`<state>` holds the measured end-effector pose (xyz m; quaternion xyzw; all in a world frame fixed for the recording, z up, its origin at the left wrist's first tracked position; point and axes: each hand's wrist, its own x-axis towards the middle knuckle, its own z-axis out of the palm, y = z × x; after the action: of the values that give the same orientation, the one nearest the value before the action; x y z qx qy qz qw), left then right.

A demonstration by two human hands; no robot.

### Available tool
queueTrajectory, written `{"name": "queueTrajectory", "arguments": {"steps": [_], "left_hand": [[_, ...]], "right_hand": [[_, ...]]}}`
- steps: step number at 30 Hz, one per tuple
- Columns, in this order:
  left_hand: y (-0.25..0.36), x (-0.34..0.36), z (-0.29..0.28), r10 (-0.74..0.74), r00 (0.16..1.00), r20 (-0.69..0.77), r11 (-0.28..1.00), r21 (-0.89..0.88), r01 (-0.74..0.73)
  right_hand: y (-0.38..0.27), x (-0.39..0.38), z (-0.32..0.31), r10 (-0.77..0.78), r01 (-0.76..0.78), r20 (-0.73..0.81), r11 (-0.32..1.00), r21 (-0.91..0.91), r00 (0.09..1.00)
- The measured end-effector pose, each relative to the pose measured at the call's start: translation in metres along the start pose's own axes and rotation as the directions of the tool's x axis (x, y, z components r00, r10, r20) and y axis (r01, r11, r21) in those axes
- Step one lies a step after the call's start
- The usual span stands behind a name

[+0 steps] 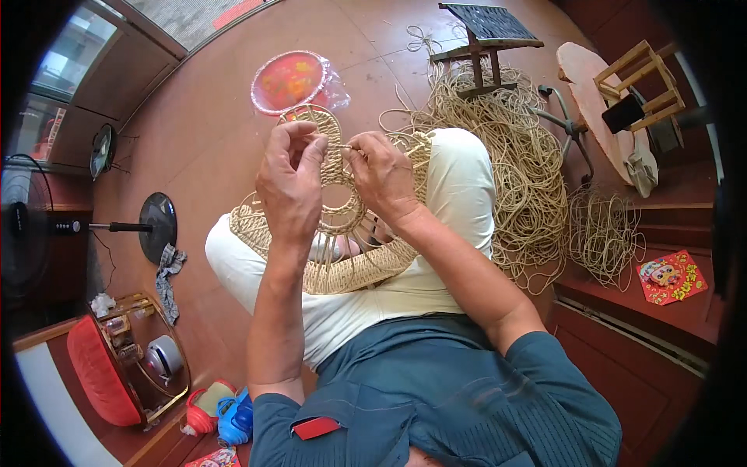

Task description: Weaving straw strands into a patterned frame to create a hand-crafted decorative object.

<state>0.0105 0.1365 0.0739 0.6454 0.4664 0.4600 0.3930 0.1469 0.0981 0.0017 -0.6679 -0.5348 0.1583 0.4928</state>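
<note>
A round openwork piece of woven tan cord (354,272) lies across my lap, with a thick braided rim and a small ring in its middle. Thin spokes run between ring and rim. Above its far part, my left hand (292,179) is closed, thumb against curled fingers; what sits between them is too small to make out. My right hand (383,173) pinches a thin strand of cord beside the woven band that rises from the ring. Both hands nearly meet at this band, and they hide part of it.
A large heap of loose cord (513,163) spreads right of my knee, below a folding stool (490,35). Ahead stands a red basin (289,82) with a plastic liner. Left are a fan base (158,229) and a cloth (169,284). A smaller cord bundle (603,237) lies right.
</note>
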Motion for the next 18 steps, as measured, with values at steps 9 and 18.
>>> {"name": "queueTrajectory", "arguments": {"steps": [9,18], "left_hand": [[-0.019,0.031,-0.005,0.011,1.000,-0.022,0.989,0.148,-0.007],[-0.022,0.042,0.000,-0.033,0.998,0.045,0.997,-0.061,0.036]], "right_hand": [[0.001,0.009,0.003,0.132,-0.131,0.070,0.991,-0.022,0.989],[0.003,0.004,0.003,0.056,-0.056,0.019,0.997,0.044,0.998]]}}
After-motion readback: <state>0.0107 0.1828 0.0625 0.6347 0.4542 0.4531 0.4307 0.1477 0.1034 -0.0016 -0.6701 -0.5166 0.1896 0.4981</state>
